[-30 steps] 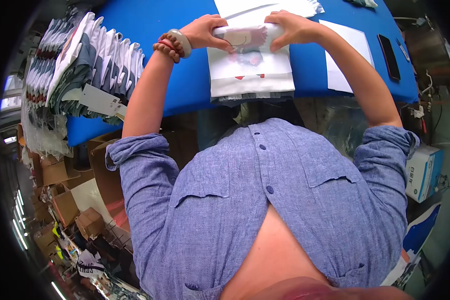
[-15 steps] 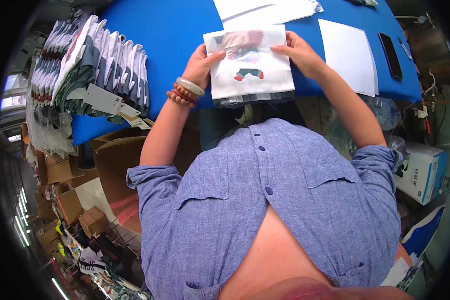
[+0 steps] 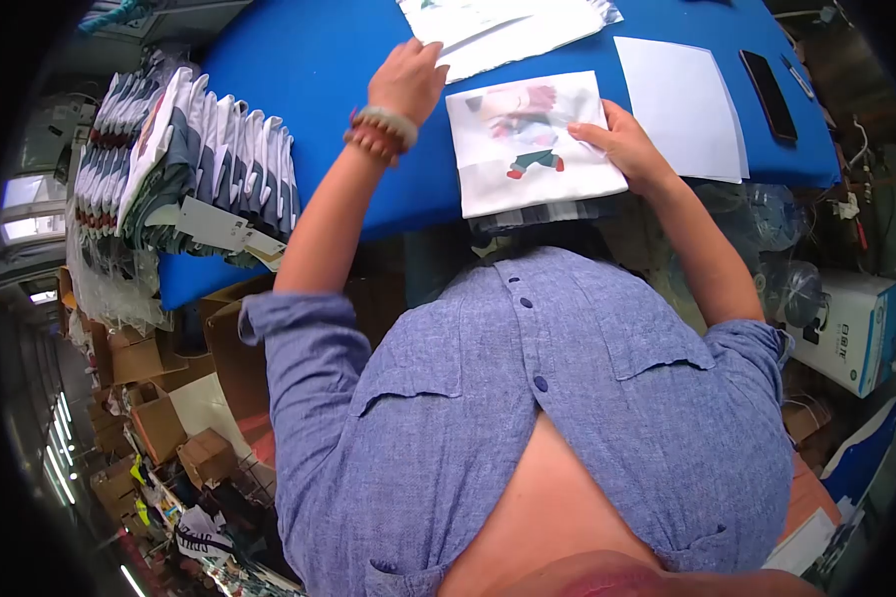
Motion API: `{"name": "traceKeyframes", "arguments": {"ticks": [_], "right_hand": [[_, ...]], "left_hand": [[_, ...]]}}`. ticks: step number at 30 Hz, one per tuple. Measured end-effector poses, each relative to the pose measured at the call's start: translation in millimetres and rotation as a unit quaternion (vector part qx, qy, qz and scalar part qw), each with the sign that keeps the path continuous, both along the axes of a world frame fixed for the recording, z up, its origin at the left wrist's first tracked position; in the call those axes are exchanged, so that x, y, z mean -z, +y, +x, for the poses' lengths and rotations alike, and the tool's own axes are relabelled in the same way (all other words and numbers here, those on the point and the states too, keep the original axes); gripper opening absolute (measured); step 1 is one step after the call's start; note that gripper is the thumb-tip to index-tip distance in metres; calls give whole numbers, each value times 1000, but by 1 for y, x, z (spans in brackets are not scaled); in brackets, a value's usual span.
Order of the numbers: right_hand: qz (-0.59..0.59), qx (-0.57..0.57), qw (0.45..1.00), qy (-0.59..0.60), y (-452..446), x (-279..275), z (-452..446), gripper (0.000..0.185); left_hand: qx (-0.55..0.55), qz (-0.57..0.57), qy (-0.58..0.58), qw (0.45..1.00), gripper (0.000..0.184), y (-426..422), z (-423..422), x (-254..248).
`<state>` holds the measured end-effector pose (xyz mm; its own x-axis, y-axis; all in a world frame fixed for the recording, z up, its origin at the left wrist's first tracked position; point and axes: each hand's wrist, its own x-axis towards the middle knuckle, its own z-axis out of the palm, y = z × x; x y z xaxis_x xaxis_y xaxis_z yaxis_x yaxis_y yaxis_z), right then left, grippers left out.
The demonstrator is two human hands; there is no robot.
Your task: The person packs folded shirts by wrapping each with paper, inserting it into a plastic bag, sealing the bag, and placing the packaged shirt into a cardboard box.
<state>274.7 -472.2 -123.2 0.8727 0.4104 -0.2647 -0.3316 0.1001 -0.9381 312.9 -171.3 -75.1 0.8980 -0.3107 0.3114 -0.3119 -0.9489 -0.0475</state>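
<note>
Chinese characters, too small to read, mark a box (image 3: 854, 336).

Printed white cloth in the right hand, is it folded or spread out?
Folded: the printed white cloth forms a compact, flat rectangle, gripped by the right hand.

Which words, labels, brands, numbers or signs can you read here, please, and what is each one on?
No text reads with certainty.
White box: dark characters, too blurred.
White item, lower left: dark lettering, too blurred.
White tag beside the garment stack: print too small.
</note>
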Motion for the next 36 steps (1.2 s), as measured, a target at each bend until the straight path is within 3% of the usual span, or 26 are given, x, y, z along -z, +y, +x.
{"name": "traceKeyframes", "arguments": {"ticks": [3, 6, 9, 12, 18, 26, 31, 36], "right_hand": [[20, 1, 1000, -8, 1, -1, -2, 46], [13, 9, 1000, -27, 0, 2, -2, 47], [4, 7, 1000, -29, -2, 6, -4, 50], [5, 14, 999, -40, -1, 6, -4, 51], [19, -5, 999, -29, -1, 7, 0, 51], [3, 10, 999, -48, 0, 7, -4, 51], [4, 11, 999, -48, -1, 5, -4, 52], [9, 14, 999, -52, -1, 9, -4, 52]], "left_hand": [[71, 55, -20, 996, 34, -13, 59, 16], [-2, 125, 150, 981, 31, -31, 90, 15], [27, 205, 108, 972, 29, -32, 100, 21], [20, 90, 112, 989, 23, -34, 96, 16], [33, 190, 99, 976, 25, -30, 97, 29], [-31, 129, 153, 979, 58, -54, 73, 20], [-18, 115, 94, 989, 40, -38, 72, 32], [-6, 122, 109, 987, 44, -31, 71, 31]]}}
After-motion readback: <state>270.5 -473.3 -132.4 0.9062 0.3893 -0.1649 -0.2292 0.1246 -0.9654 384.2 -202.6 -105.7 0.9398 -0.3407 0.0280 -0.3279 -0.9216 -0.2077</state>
